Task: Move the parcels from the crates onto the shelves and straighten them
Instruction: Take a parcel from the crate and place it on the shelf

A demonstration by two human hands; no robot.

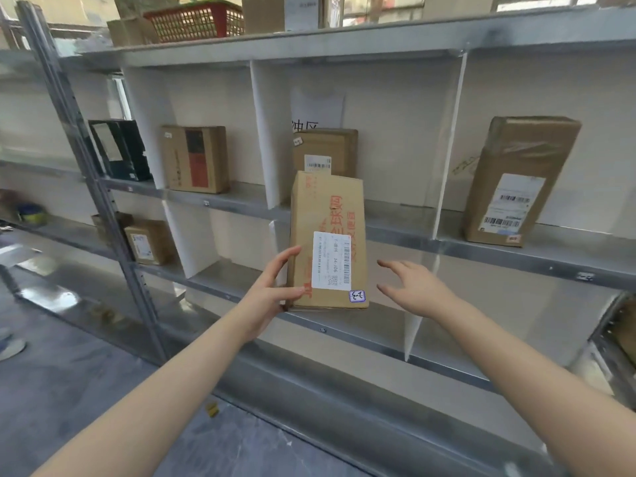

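Observation:
A tall brown cardboard parcel [327,215] with red print and a white shipping label stands upright at the front edge of a lower metal shelf [344,330]. My left hand [275,287] grips its lower left side, thumb on the front face and fingers behind the edge. My right hand [413,290] hovers just to the right of the parcel, fingers spread and relaxed, not touching it. No crate is in view.
On the middle shelf [406,228] stand a small brown box [325,151], a box with a red and black panel [196,160], a dark box [118,149] and a tall taped parcel [516,180]. White dividers split the bays. A red basket [196,20] sits on top.

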